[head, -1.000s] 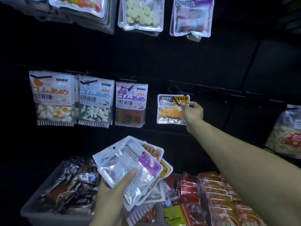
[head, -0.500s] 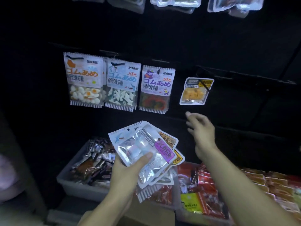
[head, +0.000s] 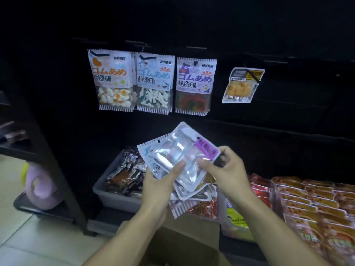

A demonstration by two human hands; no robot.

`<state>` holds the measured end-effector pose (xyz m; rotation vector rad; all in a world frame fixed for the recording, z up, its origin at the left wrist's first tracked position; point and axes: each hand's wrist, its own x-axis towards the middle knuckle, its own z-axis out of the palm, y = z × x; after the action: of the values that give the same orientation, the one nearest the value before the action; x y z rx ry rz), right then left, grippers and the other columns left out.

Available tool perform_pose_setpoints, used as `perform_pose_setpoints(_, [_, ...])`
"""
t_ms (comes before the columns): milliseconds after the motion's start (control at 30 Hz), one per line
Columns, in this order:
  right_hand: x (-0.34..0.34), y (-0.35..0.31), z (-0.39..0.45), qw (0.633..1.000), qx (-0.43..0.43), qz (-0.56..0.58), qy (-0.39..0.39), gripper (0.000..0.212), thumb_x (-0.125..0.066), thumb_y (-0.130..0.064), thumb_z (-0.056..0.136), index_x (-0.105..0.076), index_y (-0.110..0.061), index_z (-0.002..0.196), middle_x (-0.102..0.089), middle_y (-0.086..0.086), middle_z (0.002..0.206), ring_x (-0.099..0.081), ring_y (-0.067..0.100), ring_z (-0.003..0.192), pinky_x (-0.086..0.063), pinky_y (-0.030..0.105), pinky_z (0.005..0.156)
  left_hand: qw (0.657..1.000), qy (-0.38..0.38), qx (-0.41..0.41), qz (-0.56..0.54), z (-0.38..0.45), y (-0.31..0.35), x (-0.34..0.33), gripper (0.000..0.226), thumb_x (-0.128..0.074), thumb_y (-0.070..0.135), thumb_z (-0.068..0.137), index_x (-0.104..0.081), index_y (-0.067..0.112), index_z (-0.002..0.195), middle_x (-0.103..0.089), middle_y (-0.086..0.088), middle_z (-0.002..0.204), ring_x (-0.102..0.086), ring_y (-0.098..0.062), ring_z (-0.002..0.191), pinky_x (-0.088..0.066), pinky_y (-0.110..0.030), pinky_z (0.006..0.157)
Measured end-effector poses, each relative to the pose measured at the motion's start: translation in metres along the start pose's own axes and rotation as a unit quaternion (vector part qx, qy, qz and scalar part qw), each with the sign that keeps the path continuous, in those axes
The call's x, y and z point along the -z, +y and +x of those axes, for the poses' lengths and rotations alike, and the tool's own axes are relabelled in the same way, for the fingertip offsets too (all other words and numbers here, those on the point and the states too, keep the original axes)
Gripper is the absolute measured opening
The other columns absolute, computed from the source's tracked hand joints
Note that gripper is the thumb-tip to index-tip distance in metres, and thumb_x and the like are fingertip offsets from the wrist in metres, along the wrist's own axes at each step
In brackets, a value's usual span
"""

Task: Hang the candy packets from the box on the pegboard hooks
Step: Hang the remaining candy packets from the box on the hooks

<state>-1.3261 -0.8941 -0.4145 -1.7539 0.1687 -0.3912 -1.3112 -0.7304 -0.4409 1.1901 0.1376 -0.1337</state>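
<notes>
My left hand grips a fanned stack of candy packets from below, thumb across the top one. The top packet is clear with a purple label; my right hand pinches its right edge. On the dark pegboard hang an egg gummy packet, a shark gummy packet, a bear gummy packet and a small yellow candy packet. The cardboard box lies below my arms.
A grey bin of dark snack packets sits on the lower shelf at left. Red and orange snack packs fill the shelf at right. A dark rack holding a purple thing stands at far left, over pale floor tiles.
My right hand let go of the yellow packet, which now hangs on its hook, then came down and took the edge of the top packet in the stack. The view tilted downward.
</notes>
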Motion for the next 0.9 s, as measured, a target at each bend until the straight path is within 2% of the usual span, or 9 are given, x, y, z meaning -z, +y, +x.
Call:
perform_pose_setpoints(133, [0.011, 0.004, 0.01, 0.995, -0.033, 0.083, 0.048, 0.012, -0.073, -0.02, 0.098, -0.062, -0.019, 0.102, -0.079, 0.007, 0.09, -0.078, 0.026, 0.091, -0.06, 0.06, 0.092, 1.0, 0.001, 0.0, 0.019, 0.011, -0.014, 0.002, 0.123, -0.101, 0.072, 0.035, -0.05, 0.049, 0.144, -0.063, 0.005, 0.149, -0.064, -0.031, 0.133, -0.05, -0.067, 0.107])
perform_pose_setpoints(200, [0.013, 0.006, 0.014, 0.991, -0.034, 0.107, 0.073, 0.009, -0.069, -0.021, 0.101, -0.06, -0.021, 0.101, -0.079, 0.005, 0.086, -0.077, 0.027, 0.09, -0.058, 0.06, 0.094, 1.0, 0.001, 0.0, 0.02, 0.018, -0.022, 0.004, 0.123, -0.104, 0.067, 0.036, -0.049, 0.049, 0.145, -0.064, 0.004, 0.148, -0.065, -0.031, 0.132, -0.049, -0.066, 0.108])
perform_pose_setpoints(333, [0.019, -0.006, 0.014, 0.982, 0.001, 0.134, 0.132, 0.009, -0.061, -0.014, 0.106, -0.057, -0.021, 0.103, -0.076, -0.011, 0.072, -0.073, 0.005, 0.067, -0.058, 0.033, 0.065, 1.0, -0.007, -0.009, 0.018, 0.007, -0.016, 0.001, 0.116, -0.106, 0.056, 0.035, -0.058, 0.032, 0.138, -0.078, 0.006, 0.126, -0.075, -0.028, 0.116, -0.054, -0.061, 0.104])
perform_pose_setpoints(367, [0.022, -0.01, 0.013, 0.981, 0.014, 0.14, 0.136, 0.01, -0.06, -0.012, 0.106, -0.057, -0.022, 0.104, -0.078, -0.01, 0.075, -0.074, 0.005, 0.069, -0.058, 0.03, 0.063, 1.0, -0.009, -0.012, 0.024, 0.003, -0.015, 0.001, 0.108, -0.105, 0.053, 0.038, -0.061, 0.031, 0.133, -0.079, 0.006, 0.121, -0.076, -0.027, 0.113, -0.055, -0.06, 0.104])
perform_pose_setpoints(467, [0.028, -0.032, 0.006, 0.982, 0.057, 0.125, 0.133, 0.01, -0.06, -0.016, 0.106, -0.062, -0.023, 0.112, -0.081, 0.0, 0.095, -0.077, 0.023, 0.097, -0.061, 0.052, 0.09, 0.999, 0.0, -0.009, 0.05, -0.012, -0.008, -0.003, 0.095, -0.104, 0.048, 0.041, -0.064, 0.033, 0.126, -0.08, 0.006, 0.117, -0.077, -0.027, 0.11, -0.055, -0.059, 0.104])
perform_pose_setpoints(567, [0.038, -0.068, 0.005, 0.976, 0.116, 0.12, 0.139, 0.013, -0.062, -0.013, 0.105, -0.063, -0.023, 0.114, -0.082, 0.002, 0.098, -0.075, 0.023, 0.101, -0.056, 0.059, 0.1, 1.0, -0.004, -0.009, 0.025, -0.023, 0.002, -0.012, 0.093, -0.108, 0.041, 0.039, -0.069, 0.03, 0.123, -0.082, 0.0, 0.113, -0.078, -0.031, 0.106, -0.054, -0.062, 0.104])
perform_pose_setpoints(667, [0.057, -0.123, 0.015, 0.966, 0.177, 0.118, 0.144, 0.014, -0.062, -0.013, 0.105, -0.064, -0.026, 0.11, -0.081, 0.0, 0.095, -0.076, 0.02, 0.096, -0.058, 0.05, 0.097, 0.999, 0.005, -0.025, 0.036, -0.039, 0.032, -0.037, 0.099, -0.106, 0.048, 0.029, -0.072, 0.029, 0.12, -0.082, 0.0, 0.11, -0.077, -0.031, 0.104, -0.054, -0.058, 0.104])
perform_pose_setpoints(833, [0.097, -0.23, 0.067, 0.943, 0.223, 0.151, 0.196, 0.014, -0.064, -0.014, 0.104, -0.063, -0.028, 0.102, -0.079, -0.008, 0.085, -0.072, 0.007, 0.086, -0.059, 0.031, 0.085, 0.997, -0.056, -0.037, -0.038, -0.071, 0.105, -0.094, 0.087, -0.099, 0.034, 0.039, -0.071, 0.023, 0.121, -0.083, -0.002, 0.103, -0.076, -0.031, 0.101, -0.056, -0.055, 0.101])
perform_pose_setpoints(900, [0.112, -0.269, 0.093, 0.934, 0.247, 0.137, 0.217, 0.013, -0.063, -0.013, 0.103, -0.063, -0.026, 0.104, -0.076, -0.01, 0.09, -0.068, 0.003, 0.084, -0.054, 0.017, 0.077, 0.994, -0.09, -0.036, -0.046, -0.074, 0.132, -0.113, 0.069, -0.097, 0.025, 0.06, -0.069, 0.017, 0.123, -0.083, -0.006, 0.097, -0.079, -0.029, 0.085, -0.065, -0.046, 0.076])
